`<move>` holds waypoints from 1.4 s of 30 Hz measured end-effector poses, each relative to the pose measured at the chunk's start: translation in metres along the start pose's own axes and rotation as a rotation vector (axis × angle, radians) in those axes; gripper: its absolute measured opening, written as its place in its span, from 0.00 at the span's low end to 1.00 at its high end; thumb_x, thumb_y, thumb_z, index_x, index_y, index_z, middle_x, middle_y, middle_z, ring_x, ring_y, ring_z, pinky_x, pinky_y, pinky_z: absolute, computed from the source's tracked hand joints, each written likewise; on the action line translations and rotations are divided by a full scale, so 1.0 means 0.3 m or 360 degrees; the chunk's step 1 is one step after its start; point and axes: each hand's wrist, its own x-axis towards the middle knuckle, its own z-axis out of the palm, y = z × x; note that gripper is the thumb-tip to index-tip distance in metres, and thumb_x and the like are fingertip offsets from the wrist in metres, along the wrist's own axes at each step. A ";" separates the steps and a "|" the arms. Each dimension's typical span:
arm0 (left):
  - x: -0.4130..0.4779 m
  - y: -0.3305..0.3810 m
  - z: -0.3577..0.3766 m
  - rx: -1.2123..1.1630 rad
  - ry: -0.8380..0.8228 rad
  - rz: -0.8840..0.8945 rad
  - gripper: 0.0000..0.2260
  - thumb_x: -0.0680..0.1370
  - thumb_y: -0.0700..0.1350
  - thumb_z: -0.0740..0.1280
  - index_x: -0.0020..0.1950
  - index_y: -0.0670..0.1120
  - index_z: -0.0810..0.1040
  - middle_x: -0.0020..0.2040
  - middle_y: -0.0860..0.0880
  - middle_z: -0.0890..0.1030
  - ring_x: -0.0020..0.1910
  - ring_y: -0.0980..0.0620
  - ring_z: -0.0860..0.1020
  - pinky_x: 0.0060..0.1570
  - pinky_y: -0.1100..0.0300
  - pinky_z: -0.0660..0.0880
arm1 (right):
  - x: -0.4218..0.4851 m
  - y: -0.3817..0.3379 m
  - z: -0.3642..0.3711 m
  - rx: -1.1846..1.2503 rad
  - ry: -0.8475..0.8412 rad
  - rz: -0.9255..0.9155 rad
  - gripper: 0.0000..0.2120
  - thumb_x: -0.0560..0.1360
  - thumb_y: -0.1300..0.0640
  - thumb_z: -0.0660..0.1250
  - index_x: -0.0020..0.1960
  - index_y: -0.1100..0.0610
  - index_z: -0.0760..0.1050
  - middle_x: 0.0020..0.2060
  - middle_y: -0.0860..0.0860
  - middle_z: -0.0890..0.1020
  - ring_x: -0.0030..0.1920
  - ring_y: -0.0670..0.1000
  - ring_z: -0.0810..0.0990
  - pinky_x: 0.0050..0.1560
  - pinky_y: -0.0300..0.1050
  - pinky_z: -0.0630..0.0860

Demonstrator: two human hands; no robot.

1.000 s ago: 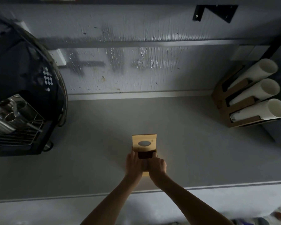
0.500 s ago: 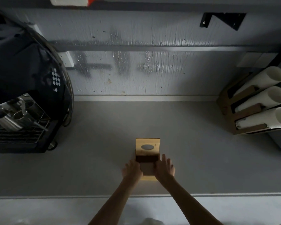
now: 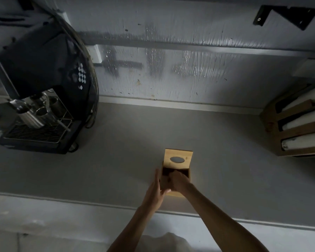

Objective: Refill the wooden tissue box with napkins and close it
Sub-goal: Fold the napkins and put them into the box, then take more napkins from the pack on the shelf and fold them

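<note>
The wooden tissue box (image 3: 175, 194) stands on the grey counter (image 3: 116, 160) close to its front edge. Its lid (image 3: 178, 159), with a dark oval slot, is tipped up and back, so the dark inside shows. My left hand (image 3: 155, 190) lies along the box's left side with the thumb across its front, gripping it. My right hand (image 3: 178, 181) reaches over the front wall into the box; its fingertips are hidden in the dark interior. I see no napkins.
A black espresso machine (image 3: 44, 106) with a metal drip grate fills the left of the counter. A wooden holder with white cup stacks (image 3: 298, 128) lies at the right. The wall (image 3: 171, 79) runs behind; the counter's front edge (image 3: 98, 202) is near me.
Both hands were at the box's front wall. Now my right hand has gone into the box and my left hand has slid to its left side.
</note>
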 end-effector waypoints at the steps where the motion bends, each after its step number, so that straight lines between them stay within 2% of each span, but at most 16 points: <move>1: -0.002 0.012 -0.014 -0.0024 -0.0005 -0.0022 0.44 0.74 0.50 0.71 0.78 0.52 0.43 0.75 0.45 0.66 0.69 0.46 0.72 0.64 0.49 0.74 | 0.010 -0.001 -0.011 0.0001 -0.0029 0.0016 0.12 0.75 0.57 0.63 0.56 0.58 0.78 0.53 0.58 0.82 0.56 0.61 0.80 0.56 0.54 0.77; 5: -0.004 0.045 -0.014 -0.0016 0.0005 -0.0112 0.38 0.75 0.48 0.70 0.78 0.47 0.52 0.74 0.44 0.67 0.71 0.47 0.69 0.67 0.55 0.69 | 0.032 -0.008 -0.042 0.0039 -0.0196 0.0003 0.16 0.75 0.55 0.63 0.61 0.59 0.77 0.57 0.58 0.81 0.58 0.60 0.79 0.58 0.53 0.76; 9: -0.011 0.063 0.001 0.0021 0.0007 -0.0140 0.35 0.76 0.48 0.68 0.78 0.46 0.54 0.73 0.44 0.67 0.70 0.46 0.69 0.66 0.54 0.69 | 0.044 -0.024 -0.020 -0.0347 -0.0312 -0.0121 0.20 0.80 0.55 0.58 0.70 0.60 0.69 0.67 0.58 0.74 0.68 0.62 0.70 0.64 0.59 0.71; 13: -0.014 0.066 0.014 0.0090 0.0011 -0.0174 0.33 0.77 0.47 0.66 0.77 0.46 0.54 0.71 0.44 0.69 0.67 0.45 0.71 0.62 0.54 0.72 | 0.018 -0.056 -0.033 -0.0532 -0.0394 -0.0143 0.16 0.79 0.56 0.58 0.62 0.64 0.75 0.60 0.61 0.79 0.60 0.61 0.77 0.60 0.52 0.75; 16: -0.007 0.070 0.023 0.0082 0.0005 -0.0232 0.32 0.77 0.46 0.67 0.77 0.47 0.54 0.70 0.44 0.70 0.66 0.44 0.72 0.60 0.52 0.73 | 0.003 -0.027 -0.028 -0.0375 -0.0306 -0.0051 0.14 0.80 0.60 0.57 0.60 0.66 0.75 0.59 0.62 0.80 0.59 0.61 0.78 0.60 0.52 0.75; 19: -0.003 0.079 0.022 0.0050 0.0000 -0.0292 0.32 0.77 0.46 0.67 0.77 0.47 0.55 0.70 0.44 0.70 0.67 0.44 0.72 0.61 0.53 0.72 | -0.020 -0.004 -0.033 -0.0711 -0.0397 -0.0029 0.10 0.79 0.63 0.61 0.57 0.66 0.77 0.56 0.60 0.81 0.58 0.60 0.79 0.61 0.51 0.75; 22: -0.005 0.089 0.012 -0.0026 -0.0022 -0.0325 0.32 0.76 0.48 0.67 0.76 0.47 0.56 0.71 0.45 0.70 0.67 0.45 0.72 0.64 0.51 0.73 | -0.051 0.001 -0.025 -0.0065 -0.0063 -0.0069 0.10 0.79 0.58 0.62 0.57 0.60 0.78 0.54 0.57 0.82 0.56 0.58 0.80 0.57 0.50 0.78; 25: -0.010 0.122 -0.013 -0.0174 -0.0031 -0.0313 0.26 0.77 0.50 0.66 0.72 0.46 0.63 0.67 0.46 0.74 0.64 0.46 0.74 0.59 0.53 0.74 | -0.164 0.038 0.000 0.0448 0.0688 -0.0068 0.11 0.80 0.55 0.60 0.56 0.51 0.80 0.53 0.48 0.83 0.50 0.51 0.83 0.48 0.43 0.80; 27: -0.010 0.147 -0.031 -0.0576 -0.0049 -0.0354 0.21 0.79 0.53 0.62 0.69 0.46 0.67 0.63 0.49 0.75 0.62 0.50 0.74 0.57 0.57 0.70 | -0.228 0.092 0.027 0.0851 0.1054 0.0073 0.14 0.81 0.54 0.58 0.63 0.50 0.77 0.58 0.47 0.81 0.56 0.50 0.81 0.54 0.46 0.78; 28: 0.000 0.143 -0.031 -0.0826 -0.0054 -0.0379 0.22 0.80 0.56 0.60 0.70 0.46 0.67 0.65 0.50 0.73 0.64 0.50 0.72 0.60 0.56 0.69 | -0.236 0.129 0.041 0.1203 0.1012 0.0189 0.17 0.82 0.51 0.56 0.68 0.52 0.73 0.64 0.48 0.78 0.62 0.51 0.77 0.61 0.49 0.74; 31: 0.125 -0.061 0.096 -0.1314 -0.0007 -0.0500 0.36 0.70 0.71 0.62 0.72 0.51 0.68 0.71 0.49 0.71 0.70 0.49 0.68 0.72 0.45 0.62 | -0.206 0.191 0.074 0.2247 0.0382 0.0238 0.29 0.82 0.41 0.47 0.74 0.58 0.65 0.72 0.55 0.69 0.73 0.57 0.67 0.71 0.53 0.63; 34: 0.227 -0.237 0.199 -0.1419 -0.0058 -0.0638 0.39 0.65 0.76 0.61 0.71 0.56 0.68 0.73 0.49 0.69 0.71 0.48 0.67 0.72 0.42 0.61 | -0.196 0.169 0.050 0.2276 0.0281 0.0140 0.32 0.80 0.37 0.40 0.63 0.52 0.75 0.61 0.54 0.81 0.62 0.53 0.79 0.62 0.49 0.74; 37: 0.114 -0.021 0.042 -0.1360 -0.0055 -0.0744 0.34 0.73 0.71 0.58 0.70 0.50 0.70 0.70 0.46 0.73 0.70 0.46 0.70 0.70 0.44 0.65 | -0.179 0.156 0.055 0.2235 0.0301 0.0155 0.38 0.77 0.30 0.41 0.71 0.53 0.70 0.66 0.53 0.77 0.67 0.52 0.75 0.69 0.53 0.69; 39: 0.052 0.117 -0.045 -0.1368 -0.0012 -0.0662 0.26 0.80 0.62 0.51 0.66 0.47 0.74 0.63 0.44 0.79 0.62 0.48 0.76 0.60 0.50 0.72 | -0.164 0.166 0.070 0.2274 0.0220 0.0128 0.42 0.74 0.27 0.45 0.75 0.56 0.64 0.71 0.55 0.71 0.71 0.53 0.70 0.74 0.57 0.62; 40: 0.056 0.118 -0.050 -0.1409 -0.0022 -0.0646 0.25 0.81 0.61 0.50 0.66 0.46 0.74 0.62 0.44 0.79 0.61 0.48 0.77 0.59 0.51 0.73 | -0.171 0.157 0.067 0.2268 0.0255 0.0144 0.40 0.76 0.29 0.43 0.74 0.56 0.65 0.70 0.56 0.73 0.70 0.53 0.71 0.73 0.56 0.64; 42: 0.071 0.105 -0.044 -0.1406 -0.0063 -0.0663 0.33 0.74 0.69 0.55 0.69 0.48 0.71 0.67 0.45 0.76 0.68 0.46 0.72 0.68 0.45 0.66 | -0.150 0.166 0.089 0.2240 0.0277 0.0123 0.34 0.80 0.36 0.38 0.72 0.55 0.68 0.65 0.54 0.77 0.66 0.51 0.75 0.69 0.53 0.69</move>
